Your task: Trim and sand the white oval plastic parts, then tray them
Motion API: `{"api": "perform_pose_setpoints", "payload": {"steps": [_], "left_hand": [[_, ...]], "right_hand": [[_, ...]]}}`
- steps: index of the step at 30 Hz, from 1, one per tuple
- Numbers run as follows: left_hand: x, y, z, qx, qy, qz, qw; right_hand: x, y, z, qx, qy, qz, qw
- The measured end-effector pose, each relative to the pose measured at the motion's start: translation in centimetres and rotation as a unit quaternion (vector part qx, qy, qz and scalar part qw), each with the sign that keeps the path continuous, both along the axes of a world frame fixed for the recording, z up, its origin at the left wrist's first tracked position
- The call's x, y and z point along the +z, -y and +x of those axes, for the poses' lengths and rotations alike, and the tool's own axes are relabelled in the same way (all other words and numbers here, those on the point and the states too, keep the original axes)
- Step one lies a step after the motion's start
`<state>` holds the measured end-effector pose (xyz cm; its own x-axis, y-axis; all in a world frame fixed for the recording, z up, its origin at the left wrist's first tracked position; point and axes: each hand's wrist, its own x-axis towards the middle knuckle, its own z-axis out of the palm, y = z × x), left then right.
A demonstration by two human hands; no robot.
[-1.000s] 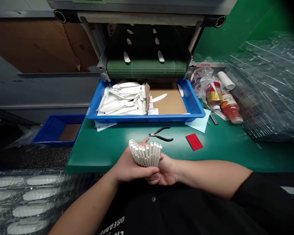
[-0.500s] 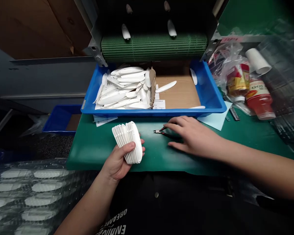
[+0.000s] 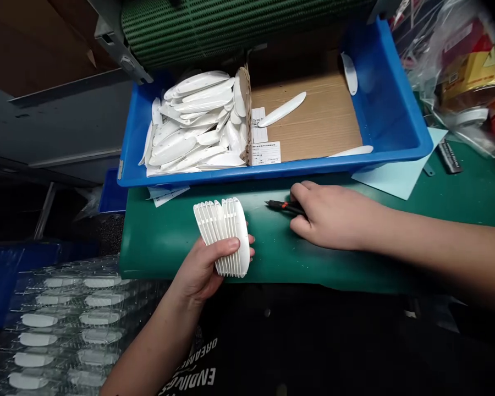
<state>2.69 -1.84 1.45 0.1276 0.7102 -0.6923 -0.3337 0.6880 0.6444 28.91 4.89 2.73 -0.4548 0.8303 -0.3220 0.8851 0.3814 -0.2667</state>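
My left hand [image 3: 208,264] is closed round a fanned stack of long white plastic parts [image 3: 226,236], its thumb pressed across their edges. Just above the green tabletop, my right hand [image 3: 325,214] is wrapped round the handles of small black cutting pliers [image 3: 284,205] with red marks; their tip points left. Behind both hands stands a blue bin [image 3: 198,177]. In its left side lies a heap of similar white parts [image 3: 193,126]. A few single ones, such as this white part [image 3: 284,109], lie on the cardboard at its right.
A green conveyor belt [image 3: 231,27] ends above the bin. Light blue paper [image 3: 400,176] and a black-labelled cutter-like item [image 3: 449,157] lie on the right. Bagged containers [image 3: 470,82] stand behind. Clear trays [image 3: 66,330] of white parts are at lower left.
My right hand has closed round the pliers, which it was only reaching over before. The view has shifted nearer the bin. My left hand still grips the stack.
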Motion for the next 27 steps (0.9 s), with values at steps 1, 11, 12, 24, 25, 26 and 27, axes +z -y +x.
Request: {"api": "perform_pose_setpoints", "payload": {"steps": [1,11,12,24,25,26,27], "left_hand": [[0.0,0.0,0.2,0.001,-0.002,-0.002,1.0],[0.2,0.5,1.3,-0.001,-0.012,-0.008,1.0],[0.3,0.6,1.4,0.0,-0.017,-0.009,1.0],[0.5,1.2,1.5,-0.015,-0.046,0.024,0.999],[0.5,1.2,1.5,-0.018,-0.046,0.025,0.998],[0.5,1.2,1.4,-0.021,-0.047,0.025,0.998],[0.5,1.2,1.4,-0.025,-0.046,0.025,0.998]], "right_hand": [[0.0,0.1,0.3,-0.01,-0.027,-0.009,1.0],[-0.6,2.1,0.1,0.156,-0.117,0.178,0.964],[-0.8,2.2,0.0,0.158,-0.109,0.182,0.964],[-1.6,3.0,-0.3,0.163,-0.088,0.213,0.959],[-1.7,3.0,-0.4,0.163,-0.085,0.212,0.96],[-1.9,3.0,-0.5,0.163,-0.084,0.212,0.96],[-2.1,2.9,-0.6,0.163,-0.086,0.212,0.96]]}}
